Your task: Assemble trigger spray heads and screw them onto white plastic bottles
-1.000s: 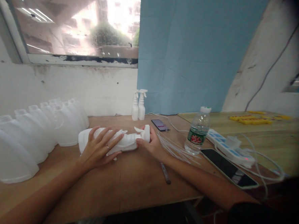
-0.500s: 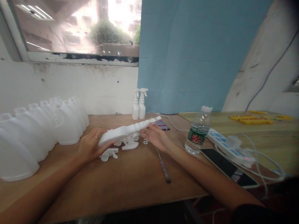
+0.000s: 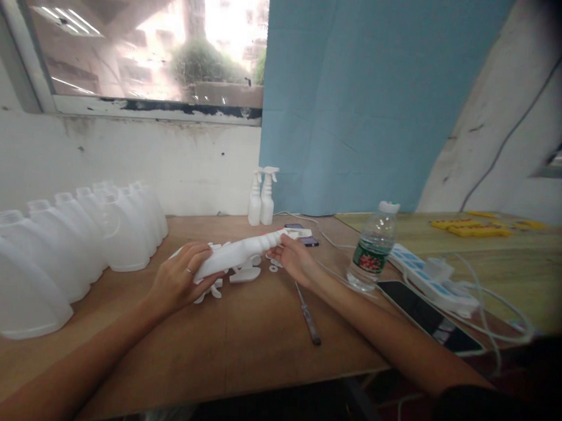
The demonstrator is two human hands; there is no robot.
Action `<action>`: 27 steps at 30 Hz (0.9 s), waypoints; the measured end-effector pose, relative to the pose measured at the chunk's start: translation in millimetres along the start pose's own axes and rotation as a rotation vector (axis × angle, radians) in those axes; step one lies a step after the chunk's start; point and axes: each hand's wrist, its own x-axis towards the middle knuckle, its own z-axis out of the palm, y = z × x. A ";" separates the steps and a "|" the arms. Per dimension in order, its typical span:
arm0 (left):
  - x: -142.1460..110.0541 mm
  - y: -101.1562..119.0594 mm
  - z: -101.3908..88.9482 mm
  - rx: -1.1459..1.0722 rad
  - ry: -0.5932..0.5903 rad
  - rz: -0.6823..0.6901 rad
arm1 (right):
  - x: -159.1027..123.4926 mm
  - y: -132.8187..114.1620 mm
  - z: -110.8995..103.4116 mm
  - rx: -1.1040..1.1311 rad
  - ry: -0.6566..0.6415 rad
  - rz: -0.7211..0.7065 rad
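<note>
Left hand (image 3: pixel 180 277) clasps a white bottle (image 3: pixel 240 252) near its base; right hand (image 3: pixel 298 258) (partly hidden) seemingly pinches the neck.

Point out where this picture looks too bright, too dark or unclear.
Head view: the window glares nearly white at upper right; head view: the picture's right edge is dark and blurred; head view: the white bottle shows little surface detail.
</note>
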 end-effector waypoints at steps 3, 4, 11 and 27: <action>1.2 -0.3 -0.9 -0.025 -0.013 0.011 | -0.5 -1.7 1.3 0.020 0.014 -0.026; 1.3 -0.2 -1.0 -0.037 -0.023 0.029 | -0.3 -2.0 1.4 0.026 0.026 -0.039; -2.3 -2.4 2.0 -0.049 0.026 0.057 | -1.0 -11.3 5.1 0.007 -0.073 0.090; -1.9 -16.4 13.9 -0.017 -0.110 -0.138 | 90.9 19.5 76.3 -0.643 -0.041 0.060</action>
